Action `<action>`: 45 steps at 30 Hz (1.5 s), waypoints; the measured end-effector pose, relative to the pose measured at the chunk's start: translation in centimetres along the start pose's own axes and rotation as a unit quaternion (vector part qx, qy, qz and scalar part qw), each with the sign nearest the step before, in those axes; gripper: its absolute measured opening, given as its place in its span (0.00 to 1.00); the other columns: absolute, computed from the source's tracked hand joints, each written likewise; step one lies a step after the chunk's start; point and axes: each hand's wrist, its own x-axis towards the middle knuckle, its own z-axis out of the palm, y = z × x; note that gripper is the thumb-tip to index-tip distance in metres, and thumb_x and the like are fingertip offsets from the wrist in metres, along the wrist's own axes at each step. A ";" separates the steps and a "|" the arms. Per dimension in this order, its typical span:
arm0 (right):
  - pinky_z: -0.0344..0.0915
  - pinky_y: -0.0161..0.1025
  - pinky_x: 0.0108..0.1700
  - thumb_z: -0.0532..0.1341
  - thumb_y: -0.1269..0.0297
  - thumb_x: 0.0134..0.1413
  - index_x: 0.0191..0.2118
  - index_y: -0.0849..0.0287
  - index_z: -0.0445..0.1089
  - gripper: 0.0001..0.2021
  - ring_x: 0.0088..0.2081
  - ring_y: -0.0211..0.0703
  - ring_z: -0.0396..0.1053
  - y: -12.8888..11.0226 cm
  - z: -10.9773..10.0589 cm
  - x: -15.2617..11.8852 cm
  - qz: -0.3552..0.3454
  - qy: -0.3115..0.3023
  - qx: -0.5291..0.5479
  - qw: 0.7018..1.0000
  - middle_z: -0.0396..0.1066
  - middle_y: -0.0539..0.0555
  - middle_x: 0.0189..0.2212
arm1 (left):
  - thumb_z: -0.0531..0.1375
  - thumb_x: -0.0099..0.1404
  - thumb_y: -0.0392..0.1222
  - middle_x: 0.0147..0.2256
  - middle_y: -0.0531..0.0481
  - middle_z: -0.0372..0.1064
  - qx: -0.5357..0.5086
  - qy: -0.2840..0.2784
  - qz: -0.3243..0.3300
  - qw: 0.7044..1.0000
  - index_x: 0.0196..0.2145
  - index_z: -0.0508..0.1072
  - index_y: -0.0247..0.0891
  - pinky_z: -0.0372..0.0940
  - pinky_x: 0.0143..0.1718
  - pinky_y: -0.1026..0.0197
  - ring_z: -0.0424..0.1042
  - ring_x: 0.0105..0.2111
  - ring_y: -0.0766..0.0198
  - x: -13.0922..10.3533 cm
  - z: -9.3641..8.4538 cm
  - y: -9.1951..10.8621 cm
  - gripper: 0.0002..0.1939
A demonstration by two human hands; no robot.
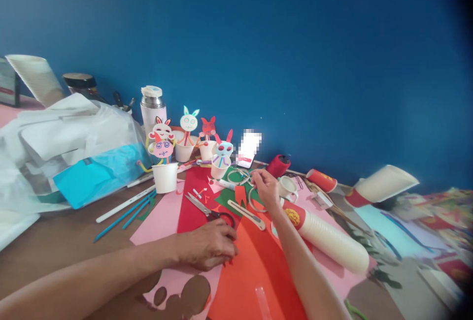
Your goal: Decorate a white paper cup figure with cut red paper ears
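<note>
My left hand (pixel 210 245) rests low over the pink and orange paper, fingers curled down; whatever is under them is hidden. Just beyond it lie scissors (pixel 201 207) with dark handles, blades spread, on red paper (pixel 190 182). Farther forward, my right hand (pixel 265 187) reaches with fingers bent and pressed together beside a coiled pale cord (pixel 238 176); I cannot make out what is between the fingertips. A box cutter (pixel 247 214) lies between my hands on the orange paper (pixel 254 256).
Paper-cup rabbit puppets (pixel 165 177) stand at the back, near a thermos (pixel 152 106) and a lit phone (pixel 249 148). Stacked cups (pixel 332 241) lie right of my right arm, near a mug (pixel 287 188). Plastic bags (pixel 88 138) fill the left side.
</note>
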 end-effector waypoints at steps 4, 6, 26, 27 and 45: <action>0.60 0.33 0.31 0.54 0.58 0.53 0.30 0.58 0.70 0.12 0.27 0.38 0.65 0.2 -0.6 -0.4 -0.034 -0.063 -0.039 0.997 0.69 0.50 0.24 | 0.54 0.59 0.37 0.40 0.44 0.68 0.003 0.013 -0.017 1.000 0.35 0.70 0.40 0.56 0.45 0.58 0.64 0.42 0.59 0.1 -0.2 0.0 0.07; 0.60 0.34 0.36 0.55 0.60 0.52 0.31 0.57 0.72 0.10 0.32 0.40 0.67 0.3 -1.0 -0.6 -0.058 -0.092 -0.067 0.992 0.71 0.51 0.29 | 0.54 0.59 0.37 0.40 0.44 0.67 0.001 0.011 -0.018 1.000 0.35 0.71 0.40 0.56 0.44 0.59 0.64 0.42 0.59 0.1 -0.2 0.1 0.07; 0.52 0.45 0.42 0.55 0.62 0.55 0.39 0.58 0.66 0.09 0.41 0.49 0.61 -1.8 3.2 -1.7 -0.238 -0.138 -0.376 0.885 0.68 0.57 0.37 | 0.51 0.59 0.33 0.31 0.45 0.71 -0.084 0.121 -0.008 0.989 0.33 0.68 0.38 0.58 0.41 0.57 0.66 0.36 0.61 -0.2 0.1 -0.6 0.07; 0.51 0.45 0.44 0.54 0.63 0.55 0.40 0.58 0.66 0.09 0.42 0.48 0.62 -1.9 3.0 -2.0 -0.246 -0.134 -0.353 0.893 0.68 0.57 0.38 | 0.51 0.59 0.34 0.31 0.45 0.71 -0.093 0.146 -0.028 0.985 0.32 0.68 0.38 0.59 0.40 0.58 0.66 0.35 0.61 -0.3 0.1 -0.8 0.07; 0.61 0.32 0.31 0.56 0.62 0.51 0.38 0.57 0.67 0.09 0.29 0.38 0.63 -3.0 3.2 -6.2 0.029 -0.078 0.042 0.996 0.68 0.49 0.30 | 0.53 0.56 0.39 0.30 0.50 0.71 -0.283 0.328 -0.376 0.819 0.36 0.70 0.35 0.62 0.27 0.65 0.68 0.27 0.66 -1.0 -1.6 -4.0 0.10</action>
